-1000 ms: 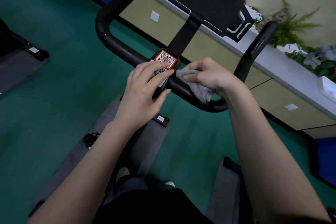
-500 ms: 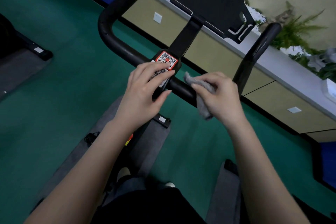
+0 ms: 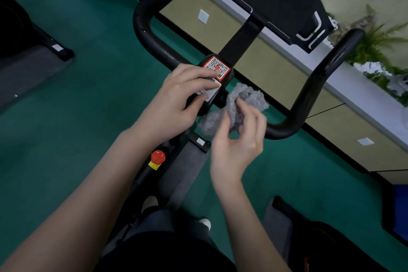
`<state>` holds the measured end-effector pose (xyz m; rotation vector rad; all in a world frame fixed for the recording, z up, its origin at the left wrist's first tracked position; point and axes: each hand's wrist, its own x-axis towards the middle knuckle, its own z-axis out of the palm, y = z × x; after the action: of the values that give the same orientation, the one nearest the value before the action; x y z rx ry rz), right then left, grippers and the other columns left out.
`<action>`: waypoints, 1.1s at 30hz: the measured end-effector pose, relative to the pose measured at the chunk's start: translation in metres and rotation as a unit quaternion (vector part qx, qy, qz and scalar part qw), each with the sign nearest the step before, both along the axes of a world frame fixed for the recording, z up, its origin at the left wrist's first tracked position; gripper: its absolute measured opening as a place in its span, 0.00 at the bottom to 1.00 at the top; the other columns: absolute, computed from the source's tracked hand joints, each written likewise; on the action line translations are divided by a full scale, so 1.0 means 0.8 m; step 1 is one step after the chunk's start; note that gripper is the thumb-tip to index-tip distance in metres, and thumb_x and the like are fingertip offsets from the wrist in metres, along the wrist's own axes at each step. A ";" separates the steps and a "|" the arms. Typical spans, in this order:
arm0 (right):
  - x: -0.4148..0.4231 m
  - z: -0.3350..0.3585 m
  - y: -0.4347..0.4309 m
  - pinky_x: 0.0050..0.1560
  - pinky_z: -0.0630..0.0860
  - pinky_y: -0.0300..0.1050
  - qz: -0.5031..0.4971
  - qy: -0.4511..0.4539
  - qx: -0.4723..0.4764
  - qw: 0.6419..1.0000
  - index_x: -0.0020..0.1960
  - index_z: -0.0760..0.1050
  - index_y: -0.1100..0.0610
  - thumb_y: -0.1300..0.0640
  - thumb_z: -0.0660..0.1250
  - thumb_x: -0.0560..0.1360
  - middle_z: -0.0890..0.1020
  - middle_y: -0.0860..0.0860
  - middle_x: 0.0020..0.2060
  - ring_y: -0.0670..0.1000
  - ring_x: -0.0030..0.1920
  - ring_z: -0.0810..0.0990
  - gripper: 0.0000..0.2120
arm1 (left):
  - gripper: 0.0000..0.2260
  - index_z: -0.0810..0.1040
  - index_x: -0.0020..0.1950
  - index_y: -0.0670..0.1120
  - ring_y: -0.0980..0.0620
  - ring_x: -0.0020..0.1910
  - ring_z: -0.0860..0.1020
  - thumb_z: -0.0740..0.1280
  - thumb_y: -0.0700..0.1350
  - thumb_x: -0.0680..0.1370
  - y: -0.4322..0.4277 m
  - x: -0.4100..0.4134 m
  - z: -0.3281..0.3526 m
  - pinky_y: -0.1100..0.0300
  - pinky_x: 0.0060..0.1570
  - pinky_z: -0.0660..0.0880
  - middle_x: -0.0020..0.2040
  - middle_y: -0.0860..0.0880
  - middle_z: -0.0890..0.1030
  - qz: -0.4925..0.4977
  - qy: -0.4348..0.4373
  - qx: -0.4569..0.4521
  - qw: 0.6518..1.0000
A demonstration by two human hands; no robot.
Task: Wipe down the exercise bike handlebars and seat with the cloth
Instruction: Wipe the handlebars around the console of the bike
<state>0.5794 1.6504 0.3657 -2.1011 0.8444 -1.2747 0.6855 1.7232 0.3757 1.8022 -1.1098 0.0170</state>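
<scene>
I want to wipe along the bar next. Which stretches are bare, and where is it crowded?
Bare handlebar: the left bend beyond the left hand, the right upright beyond the cloth. Crowded: the centre by the QR sticker, with the right hand close.

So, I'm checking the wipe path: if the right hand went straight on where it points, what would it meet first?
The right hand, gripping the cloth, would likely meet the handlebar just behind it; depth is unclear.
</scene>
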 end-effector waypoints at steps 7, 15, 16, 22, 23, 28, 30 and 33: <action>0.001 -0.006 0.001 0.57 0.73 0.37 0.019 0.016 -0.035 0.999 0.52 0.80 0.66 0.76 0.66 0.69 0.79 0.60 0.48 0.54 0.50 0.78 0.15 | 0.10 0.81 0.56 0.39 0.44 0.59 0.74 0.65 0.32 0.77 0.002 0.004 0.008 0.51 0.63 0.68 0.59 0.47 0.79 -0.008 0.018 0.012 1.000; -0.062 -0.025 -0.003 0.47 0.74 0.33 -0.018 -0.002 0.042 0.999 0.53 0.79 0.64 0.75 0.64 0.71 0.77 0.55 0.49 0.44 0.50 0.77 0.14 | 0.17 0.77 0.62 0.41 0.44 0.67 0.69 0.69 0.45 0.76 -0.013 -0.011 -0.011 0.50 0.65 0.64 0.65 0.46 0.75 0.000 -0.135 0.074 0.988; -0.061 -0.028 0.002 0.48 0.73 0.32 -0.019 -0.009 0.084 0.996 0.52 0.78 0.62 0.73 0.64 0.71 0.78 0.54 0.49 0.41 0.50 0.77 0.13 | 0.17 0.77 0.63 0.41 0.45 0.68 0.69 0.69 0.45 0.76 -0.015 -0.012 -0.013 0.50 0.67 0.63 0.66 0.46 0.74 -0.003 -0.140 0.077 0.987; -0.053 -0.052 0.021 0.47 0.75 0.37 -0.038 -0.070 0.406 0.910 0.48 0.79 0.59 0.68 0.66 0.76 0.84 0.49 0.42 0.44 0.45 0.82 0.06 | 0.14 0.78 0.61 0.41 0.46 0.68 0.69 0.68 0.41 0.76 -0.017 -0.006 -0.021 0.54 0.68 0.60 0.67 0.47 0.73 -0.008 -0.135 0.059 0.989; -0.051 -0.052 0.021 0.46 0.76 0.36 -0.038 -0.084 0.451 0.887 0.47 0.79 0.59 0.68 0.65 0.76 0.84 0.48 0.41 0.44 0.44 0.82 0.06 | 0.14 0.78 0.61 0.41 0.47 0.68 0.68 0.68 0.41 0.76 -0.017 -0.005 -0.022 0.55 0.68 0.59 0.67 0.47 0.73 -0.008 -0.133 0.057 0.989; -0.013 -0.037 -0.001 0.55 0.77 0.48 -0.013 -0.204 0.592 0.779 0.51 0.76 0.66 0.69 0.62 0.78 0.81 0.58 0.45 0.54 0.46 0.81 0.05 | 0.13 0.78 0.61 0.42 0.47 0.68 0.69 0.67 0.40 0.76 -0.018 -0.005 -0.024 0.56 0.67 0.60 0.67 0.48 0.73 -0.006 -0.131 0.053 0.990; 0.007 -0.026 -0.005 0.58 0.76 0.46 0.030 -0.246 0.603 0.758 0.55 0.75 0.66 0.70 0.60 0.78 0.82 0.57 0.47 0.52 0.48 0.81 0.08 | 0.13 0.78 0.61 0.42 0.48 0.68 0.69 0.67 0.40 0.76 -0.018 -0.004 -0.024 0.56 0.67 0.60 0.67 0.48 0.73 -0.008 -0.131 0.053 0.990; 0.021 -0.020 -0.001 0.63 0.73 0.47 0.061 -0.271 0.615 0.738 0.58 0.73 0.66 0.73 0.58 0.78 0.81 0.57 0.51 0.53 0.53 0.79 0.11 | 0.13 0.78 0.61 0.43 0.48 0.68 0.68 0.67 0.40 0.77 -0.017 -0.003 -0.023 0.56 0.67 0.60 0.68 0.49 0.73 -0.011 -0.127 0.053 0.990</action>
<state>0.5958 1.6499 0.3501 -0.6482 0.8642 -0.7561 0.6833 1.7097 0.3573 1.9200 -1.3318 0.1804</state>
